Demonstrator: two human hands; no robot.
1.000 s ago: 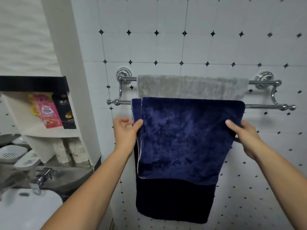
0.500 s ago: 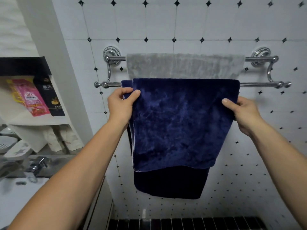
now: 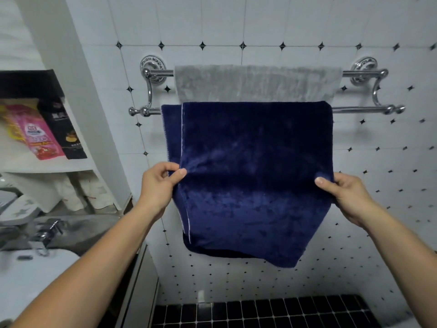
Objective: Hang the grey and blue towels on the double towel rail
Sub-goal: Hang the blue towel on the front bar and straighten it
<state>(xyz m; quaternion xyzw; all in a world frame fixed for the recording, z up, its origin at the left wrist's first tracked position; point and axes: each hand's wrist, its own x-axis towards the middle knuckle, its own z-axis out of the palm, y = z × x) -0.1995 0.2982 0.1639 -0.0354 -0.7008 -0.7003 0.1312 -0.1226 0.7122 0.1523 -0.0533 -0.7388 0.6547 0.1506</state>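
Observation:
A chrome double towel rail (image 3: 369, 110) is fixed to the tiled wall. The grey towel (image 3: 257, 82) is draped over its back bar. The blue towel (image 3: 250, 162) hangs folded over the front bar, its front layer longer than the back one. My left hand (image 3: 160, 183) pinches the blue towel's left edge about halfway down, thumb in front. My right hand (image 3: 343, 192) grips the right edge at the same height. The front layer is pulled outward between my hands.
A white shelf unit (image 3: 47, 166) at the left holds a pink packet (image 3: 40, 136) and a black packet (image 3: 68, 133). Below it are a tap (image 3: 49, 230) and a white basin (image 3: 30, 278). Black floor tiles (image 3: 260, 311) lie under the rail.
Both hands have slid down the blue towel's side edges, from just under the front bar to mid-height. The front layer now hangs lower, covering nearly all the back layer.

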